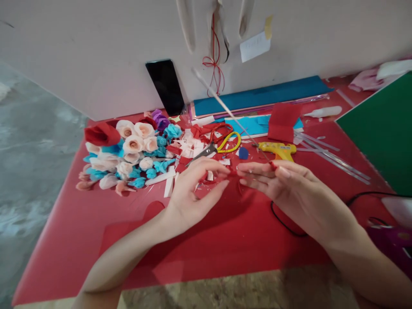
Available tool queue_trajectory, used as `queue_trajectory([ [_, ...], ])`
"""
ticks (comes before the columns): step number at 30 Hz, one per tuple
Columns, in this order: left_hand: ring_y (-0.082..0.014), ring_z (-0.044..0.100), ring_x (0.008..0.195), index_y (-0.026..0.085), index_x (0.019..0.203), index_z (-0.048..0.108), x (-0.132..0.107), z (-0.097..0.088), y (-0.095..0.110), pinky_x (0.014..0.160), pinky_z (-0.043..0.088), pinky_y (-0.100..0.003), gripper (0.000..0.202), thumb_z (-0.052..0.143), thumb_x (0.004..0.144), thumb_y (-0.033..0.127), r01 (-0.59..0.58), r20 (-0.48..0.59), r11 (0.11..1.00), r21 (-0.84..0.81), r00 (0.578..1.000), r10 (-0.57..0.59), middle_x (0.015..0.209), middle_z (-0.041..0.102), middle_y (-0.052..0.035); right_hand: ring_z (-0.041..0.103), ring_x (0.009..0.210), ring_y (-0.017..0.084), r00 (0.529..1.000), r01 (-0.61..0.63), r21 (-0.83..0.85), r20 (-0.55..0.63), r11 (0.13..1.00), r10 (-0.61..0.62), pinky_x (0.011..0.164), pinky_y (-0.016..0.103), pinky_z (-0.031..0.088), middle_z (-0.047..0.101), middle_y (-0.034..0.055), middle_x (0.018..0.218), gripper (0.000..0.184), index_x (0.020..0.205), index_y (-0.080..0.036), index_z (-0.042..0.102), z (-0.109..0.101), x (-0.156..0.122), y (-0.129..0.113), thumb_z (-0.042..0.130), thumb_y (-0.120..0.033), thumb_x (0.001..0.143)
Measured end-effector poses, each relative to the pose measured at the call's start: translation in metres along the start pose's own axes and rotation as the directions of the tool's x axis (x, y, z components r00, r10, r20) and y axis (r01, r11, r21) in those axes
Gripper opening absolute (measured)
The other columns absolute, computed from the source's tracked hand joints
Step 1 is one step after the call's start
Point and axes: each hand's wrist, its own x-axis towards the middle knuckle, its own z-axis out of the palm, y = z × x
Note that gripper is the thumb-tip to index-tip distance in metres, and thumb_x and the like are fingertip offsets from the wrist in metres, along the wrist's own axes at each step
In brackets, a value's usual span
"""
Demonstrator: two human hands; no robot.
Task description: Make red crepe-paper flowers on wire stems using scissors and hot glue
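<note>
My right hand pinches a thin stem between thumb and fingers. The stem slants up to the left and has a pale, thicker tip; a bit of red paper wraps it at my fingertips. My left hand faces it, thumb and forefinger curled around a red paper piece that blends with the red tabletop. Behind my hands lie scissors with one red and one yellow handle, and a yellow glue gun.
Paper flowers in white, blue, red and purple are heaped at the left. Paper scraps surround the scissors. A black phone leans on the wall. Blue paper, clear glue sticks and a green board are behind and right.
</note>
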Motion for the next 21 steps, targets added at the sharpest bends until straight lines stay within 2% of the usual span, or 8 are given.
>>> queue_trajectory([
  [5,-0.0154,0.057,0.09,0.015,0.098,0.06,0.001,0.001,-0.004,0.081,0.047,-0.03,0.027,0.069,0.073,0.012,-0.167,-0.06,0.968,0.188,0.982,0.181,0.092,0.063,-0.0055,0.057,0.112,0.017,0.993,-0.077,0.069,0.094,0.995,0.07,0.1,0.035,0.044,0.067,0.0012,0.113,0.02,0.094,-0.028,0.07,0.003,0.0,0.003,0.051,-0.026,0.091],
  [8,-0.0171,0.058,0.087,0.015,0.096,0.061,0.002,-0.001,-0.004,0.079,0.048,-0.034,0.026,0.071,0.072,0.016,-0.233,-0.043,0.943,0.238,0.967,0.25,0.092,0.064,-0.007,0.058,0.112,0.015,0.987,-0.09,0.097,0.143,0.991,0.075,0.099,0.032,0.044,0.068,0.001,0.111,0.02,0.094,-0.028,0.07,0.007,-0.001,0.004,0.051,-0.023,0.091],
  [11,-0.0186,0.06,0.081,0.017,0.092,0.062,0.003,-0.001,-0.005,0.076,0.047,-0.038,0.027,0.074,0.069,0.022,-0.29,-0.023,0.917,0.273,0.951,0.308,0.087,0.067,-0.0062,0.059,0.109,0.013,0.986,-0.111,0.131,0.137,0.985,0.093,0.096,0.03,0.047,0.07,-0.0002,0.105,0.018,0.092,-0.027,0.07,0.01,-0.001,0.007,0.053,-0.021,0.09],
  [17,-0.0189,0.061,0.074,0.019,0.084,0.065,0.004,0.001,-0.001,0.071,0.047,-0.039,0.019,0.074,0.069,0.026,-0.302,-0.035,0.917,0.26,0.946,0.321,0.077,0.07,-0.0045,0.065,0.096,0.008,0.981,-0.177,0.227,0.122,0.958,0.152,0.092,0.022,0.049,0.072,-0.0049,0.096,0.018,0.09,-0.027,0.072,0.013,-0.001,0.021,0.056,-0.017,0.088],
  [21,-0.0172,0.06,0.07,0.02,0.074,0.065,0.003,0.002,0.002,0.068,0.046,-0.037,0.005,0.07,0.074,0.019,-0.276,-0.025,0.929,0.246,0.956,0.291,0.069,0.069,-0.0018,0.066,0.094,0.01,0.979,-0.184,0.246,0.135,0.952,0.155,0.093,0.027,0.05,0.072,-0.0043,0.094,0.017,0.09,-0.027,0.072,0.014,-0.002,0.026,0.058,-0.018,0.086],
])
